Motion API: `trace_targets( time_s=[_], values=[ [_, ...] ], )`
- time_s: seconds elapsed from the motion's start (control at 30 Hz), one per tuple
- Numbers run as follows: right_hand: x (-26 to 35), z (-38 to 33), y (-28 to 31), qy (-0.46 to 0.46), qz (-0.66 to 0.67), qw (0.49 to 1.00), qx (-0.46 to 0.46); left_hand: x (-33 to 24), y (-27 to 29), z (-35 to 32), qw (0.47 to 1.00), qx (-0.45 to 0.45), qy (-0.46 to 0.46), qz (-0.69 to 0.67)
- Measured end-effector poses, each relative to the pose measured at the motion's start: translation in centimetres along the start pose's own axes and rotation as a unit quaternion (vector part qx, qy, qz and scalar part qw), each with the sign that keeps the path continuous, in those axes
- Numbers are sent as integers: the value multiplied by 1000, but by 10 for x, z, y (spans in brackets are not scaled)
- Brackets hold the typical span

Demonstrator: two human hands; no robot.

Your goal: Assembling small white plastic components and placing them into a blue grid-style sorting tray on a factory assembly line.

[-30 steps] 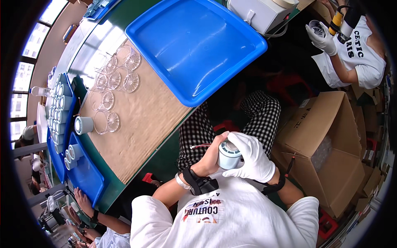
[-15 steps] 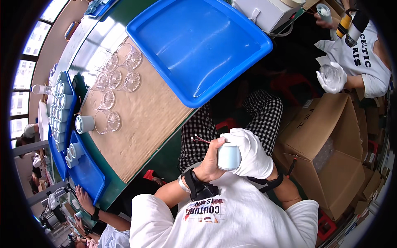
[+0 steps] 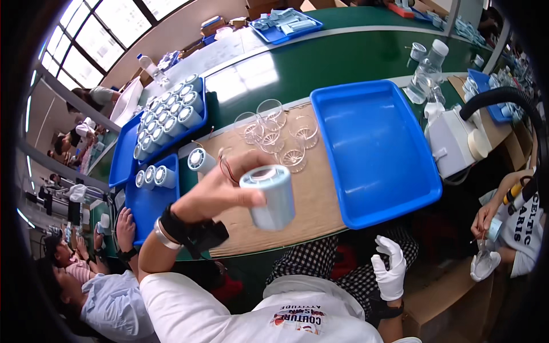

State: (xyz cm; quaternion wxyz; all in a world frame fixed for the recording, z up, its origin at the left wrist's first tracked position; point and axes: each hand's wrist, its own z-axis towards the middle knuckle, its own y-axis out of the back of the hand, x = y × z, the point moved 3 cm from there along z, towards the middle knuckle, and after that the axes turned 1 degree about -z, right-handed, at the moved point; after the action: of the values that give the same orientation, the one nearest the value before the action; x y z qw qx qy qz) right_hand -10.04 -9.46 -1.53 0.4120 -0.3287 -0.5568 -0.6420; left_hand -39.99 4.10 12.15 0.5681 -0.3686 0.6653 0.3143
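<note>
My bare left hand (image 3: 214,188) grips a light blue cylindrical housing (image 3: 273,203) with a ring-shaped top, held up above the front of the brown cardboard sheet (image 3: 246,231). Thin dark red wires run along my fingers beside it. Lower and to the right, over my lap, my right hand (image 3: 390,271) wears a white glove. Its fingers are spread and curved, with nothing in them. Beyond my left hand, another light blue housing (image 3: 200,160) lies on its side, and several clear plastic cups (image 3: 293,159) stand on the cardboard.
A large blue tray (image 3: 380,154) lies right of the cups. Left, another blue tray (image 3: 200,123) bears rows of housings; a nearer one (image 3: 146,203) holds 3. A co-worker's hand (image 3: 125,228) touches its edge. A grey-white machine (image 3: 452,143) with a black hose stands right.
The housing has gone from both hands at my chest to my left hand alone, out over the table. My gloved right hand has let go and opened. The view has shifted toward the table.
</note>
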Motion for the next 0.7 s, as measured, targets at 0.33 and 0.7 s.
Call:
trace_targets(
  time_s=[0.33, 0.7],
  values=[
    [-16, 7, -20, -46, -12, 999, -18, 3, 202, 106, 846, -282, 35, 451],
    [-4, 27, 31, -18, -143, 974, -176, 25, 224, 148, 798, -224, 17, 559]
  ],
)
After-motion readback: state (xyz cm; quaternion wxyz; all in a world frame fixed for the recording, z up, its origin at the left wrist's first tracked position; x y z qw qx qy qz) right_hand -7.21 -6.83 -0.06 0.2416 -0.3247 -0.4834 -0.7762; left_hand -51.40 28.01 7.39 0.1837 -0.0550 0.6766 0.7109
